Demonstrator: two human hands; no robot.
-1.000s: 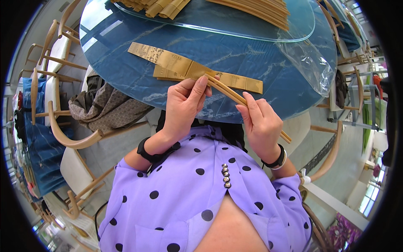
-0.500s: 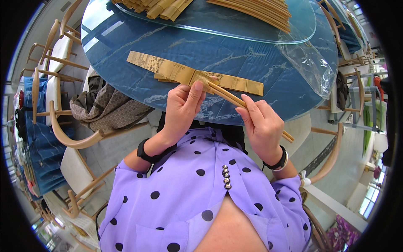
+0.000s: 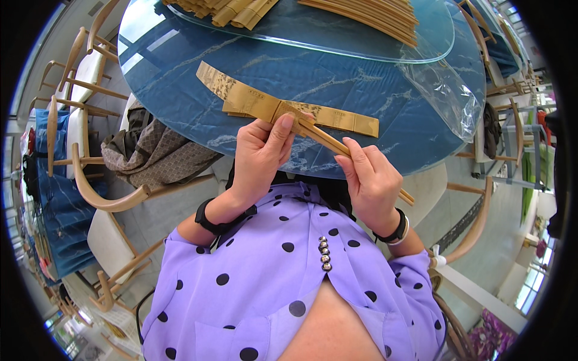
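My left hand (image 3: 260,157) pinches the open end of a long tan paper sleeve (image 3: 241,96) that reaches up and left over the blue marbled round table (image 3: 385,90). My right hand (image 3: 370,180) grips a pair of wooden chopsticks (image 3: 325,139) held slantwise, their tips at the sleeve's mouth under my left thumb. Another tan sleeve (image 3: 346,119) lies flat on the table just beyond my hands. Both wrists wear dark bands.
A glass turntable (image 3: 337,42) at the table's middle carries several loose chopsticks (image 3: 373,12) and tan sleeves (image 3: 232,9). A clear plastic bag (image 3: 448,96) lies at the right. Wooden chairs (image 3: 96,192) stand on the left, one draped with a brown-grey garment (image 3: 153,153).
The sleeve in my left hand has shifted slightly up and left, and the chopsticks have slid further toward its mouth. Both hands stay close together.
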